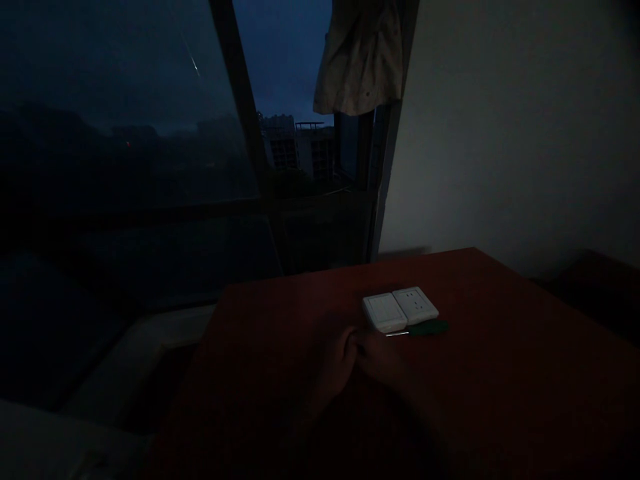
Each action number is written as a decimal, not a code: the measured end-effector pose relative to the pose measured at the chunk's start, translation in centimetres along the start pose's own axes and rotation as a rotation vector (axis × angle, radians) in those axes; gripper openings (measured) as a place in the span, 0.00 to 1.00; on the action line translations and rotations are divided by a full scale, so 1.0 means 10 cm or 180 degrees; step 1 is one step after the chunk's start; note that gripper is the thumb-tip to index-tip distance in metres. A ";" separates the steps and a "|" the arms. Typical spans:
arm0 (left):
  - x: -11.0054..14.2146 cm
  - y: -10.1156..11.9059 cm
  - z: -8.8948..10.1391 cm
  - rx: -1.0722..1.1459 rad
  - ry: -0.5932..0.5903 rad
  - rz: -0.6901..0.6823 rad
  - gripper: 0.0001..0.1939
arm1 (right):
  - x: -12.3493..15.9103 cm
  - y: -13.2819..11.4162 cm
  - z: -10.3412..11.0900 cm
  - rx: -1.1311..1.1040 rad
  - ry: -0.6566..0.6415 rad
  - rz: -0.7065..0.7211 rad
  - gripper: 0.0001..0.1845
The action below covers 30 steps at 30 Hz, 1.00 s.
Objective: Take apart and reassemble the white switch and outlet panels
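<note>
In dim light my left hand [338, 363] and my right hand [379, 355] meet over the reddish-brown table [280, 313]. Both look closed, with their fingers curled against each other, and darkness hides whatever may be between them. Just beyond my right hand lies a white wall switch [384, 311]. A white wall socket [415, 303] sits right beside it, its holes facing up. Along their near edge rests a screwdriver with a green handle [428, 327], its metal shaft pointing left toward my right hand.
Behind the table is a large window with a dark frame [245, 100], buildings showing outside. A pale cloth [361, 60] hangs at its upper right. To the right rises a plain wall [500, 133]. The table's far edge runs below the window.
</note>
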<state>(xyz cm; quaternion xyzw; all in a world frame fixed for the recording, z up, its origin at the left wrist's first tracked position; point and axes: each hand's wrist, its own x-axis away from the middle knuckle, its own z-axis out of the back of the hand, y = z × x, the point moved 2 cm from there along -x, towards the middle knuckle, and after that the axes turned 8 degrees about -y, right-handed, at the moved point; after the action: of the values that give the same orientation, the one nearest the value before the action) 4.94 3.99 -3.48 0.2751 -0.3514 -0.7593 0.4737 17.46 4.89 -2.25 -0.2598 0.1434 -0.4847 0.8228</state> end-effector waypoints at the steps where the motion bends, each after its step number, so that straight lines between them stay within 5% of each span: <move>1: 0.00 0.01 -0.01 -0.0065 -0.0017 -0.0019 0.17 | 0.04 0.02 0.04 0.0017 0.0025 -0.0031 0.12; 8: 0.03 0.13 -0.01 -0.0486 -0.0020 -0.0212 0.10 | 0.62 0.40 0.30 -0.0061 0.0621 -0.0538 0.18; 14: -0.03 0.15 -0.08 -0.0713 0.0028 -0.0280 0.11 | 1.02 0.62 0.15 -0.0462 0.0907 -0.0838 0.20; 18: -0.04 0.18 -0.13 -0.0855 0.0034 -0.0290 0.12 | 1.06 0.66 0.16 -0.0366 0.1261 -0.1103 0.21; 22: 0.00 0.18 -0.11 -0.0932 -0.0002 -0.0260 0.12 | 1.02 0.81 0.33 0.0445 0.1557 -0.1090 0.19; 30: 0.01 0.17 -0.05 -0.0892 -0.0104 -0.0296 0.11 | 1.04 0.89 0.41 0.0877 0.1131 -0.0970 0.20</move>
<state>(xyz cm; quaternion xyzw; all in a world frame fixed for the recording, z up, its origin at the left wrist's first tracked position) 6.23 3.27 -2.44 0.2100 -0.2365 -0.8264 0.4659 30.99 0.50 -3.73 -0.0748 0.1775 -0.6559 0.7299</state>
